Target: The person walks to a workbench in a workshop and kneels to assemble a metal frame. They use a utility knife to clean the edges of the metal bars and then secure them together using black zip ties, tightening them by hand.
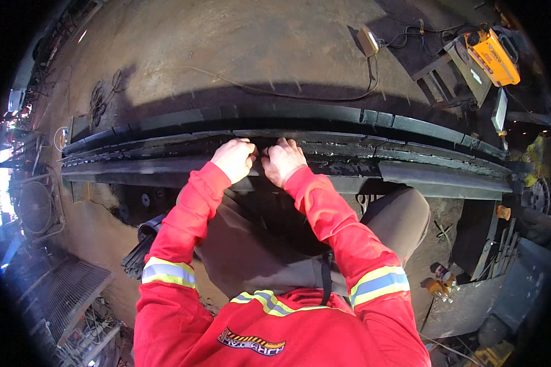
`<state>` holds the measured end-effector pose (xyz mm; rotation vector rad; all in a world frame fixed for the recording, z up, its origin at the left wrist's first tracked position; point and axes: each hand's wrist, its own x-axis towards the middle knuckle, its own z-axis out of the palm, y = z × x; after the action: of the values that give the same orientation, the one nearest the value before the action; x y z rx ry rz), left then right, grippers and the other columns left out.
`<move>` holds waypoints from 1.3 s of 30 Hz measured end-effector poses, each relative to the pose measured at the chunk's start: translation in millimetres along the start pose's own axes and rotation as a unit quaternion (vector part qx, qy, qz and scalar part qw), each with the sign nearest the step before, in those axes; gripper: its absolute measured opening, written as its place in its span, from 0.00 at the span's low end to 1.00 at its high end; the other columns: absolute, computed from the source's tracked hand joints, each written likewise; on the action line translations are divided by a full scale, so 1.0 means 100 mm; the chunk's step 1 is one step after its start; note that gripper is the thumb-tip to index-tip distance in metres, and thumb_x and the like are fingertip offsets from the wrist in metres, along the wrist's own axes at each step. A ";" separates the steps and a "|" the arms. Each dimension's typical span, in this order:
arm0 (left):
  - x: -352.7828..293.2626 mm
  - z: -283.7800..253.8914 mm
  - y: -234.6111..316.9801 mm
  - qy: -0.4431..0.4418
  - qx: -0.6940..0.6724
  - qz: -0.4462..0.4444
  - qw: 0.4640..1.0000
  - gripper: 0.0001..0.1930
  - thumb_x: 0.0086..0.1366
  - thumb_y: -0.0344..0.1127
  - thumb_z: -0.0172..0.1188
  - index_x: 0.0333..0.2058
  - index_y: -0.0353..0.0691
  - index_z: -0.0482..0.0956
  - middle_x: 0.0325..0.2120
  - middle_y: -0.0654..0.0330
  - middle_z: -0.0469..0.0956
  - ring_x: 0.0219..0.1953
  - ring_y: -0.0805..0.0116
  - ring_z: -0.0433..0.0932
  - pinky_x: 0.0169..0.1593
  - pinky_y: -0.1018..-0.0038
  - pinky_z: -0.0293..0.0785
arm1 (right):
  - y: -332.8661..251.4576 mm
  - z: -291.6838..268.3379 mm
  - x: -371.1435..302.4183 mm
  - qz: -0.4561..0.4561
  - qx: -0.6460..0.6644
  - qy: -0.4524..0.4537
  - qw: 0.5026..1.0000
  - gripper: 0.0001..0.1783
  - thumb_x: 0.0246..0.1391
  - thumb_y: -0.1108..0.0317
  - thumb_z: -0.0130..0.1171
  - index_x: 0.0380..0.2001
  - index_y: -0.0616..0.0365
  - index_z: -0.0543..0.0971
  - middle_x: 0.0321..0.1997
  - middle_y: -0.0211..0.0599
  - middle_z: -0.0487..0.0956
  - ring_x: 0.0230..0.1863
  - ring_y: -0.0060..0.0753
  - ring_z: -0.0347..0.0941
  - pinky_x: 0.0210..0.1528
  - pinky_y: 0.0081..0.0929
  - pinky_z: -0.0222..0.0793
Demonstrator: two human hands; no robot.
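A long dark metal beam (441,175) with several parallel ridges runs crosswise in front of me, and its lines bend toward the rim of the picture. At its middle, my left hand (234,159) rests with the fingers curled down into the channel between the ridges. Close beside it, my right hand (283,162) is curled the same way, with the thumbs almost meeting. What the fingers pinch is hidden by the hands and the dark shade. A dark segmented strip (419,125) lies along the beam's far side.
Beyond the beam, a cable (288,95) crosses the floor toward a small box (367,43). An orange machine (491,57) stands on a metal frame at the far right. A bundle of thin dark rods (139,257) lies by my left arm. A metal grating (73,293) is at lower left.
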<state>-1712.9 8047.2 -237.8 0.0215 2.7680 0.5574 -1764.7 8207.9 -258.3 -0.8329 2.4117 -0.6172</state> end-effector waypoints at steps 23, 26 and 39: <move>-0.03 0.29 -0.19 0.181 -0.163 0.141 0.960 0.04 0.51 0.21 0.57 0.27 0.33 0.78 0.23 0.49 0.73 0.28 0.47 0.74 0.31 0.59 0.71 | -0.01 0.13 0.01 -0.022 0.097 0.124 0.987 0.08 0.46 0.63 0.59 0.26 0.55 0.80 0.35 0.41 0.78 0.44 0.45 0.74 0.46 0.45 0.68; -0.11 0.11 -0.10 0.177 -0.247 0.094 0.948 0.04 0.51 0.21 0.57 0.28 0.34 0.76 0.22 0.51 0.72 0.27 0.51 0.74 0.31 0.62 0.72 | -0.07 0.07 -0.01 -0.020 0.128 0.116 0.985 0.07 0.47 0.67 0.59 0.26 0.60 0.80 0.32 0.44 0.78 0.39 0.50 0.74 0.43 0.42 0.69; -0.46 -0.14 -0.34 0.348 -0.319 -0.031 0.881 0.08 0.60 0.22 0.54 0.37 0.35 0.80 0.30 0.58 0.80 0.33 0.72 0.79 0.39 0.77 0.74 | -0.13 0.05 0.13 -0.005 0.048 0.036 0.998 0.10 0.49 0.62 0.59 0.29 0.57 0.84 0.36 0.49 0.79 0.42 0.52 0.75 0.48 0.43 0.69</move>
<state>-1671.6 8007.0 -224.4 -0.5090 3.0327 1.7161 -1765.6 8189.0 -259.2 -0.7971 2.4220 -0.7719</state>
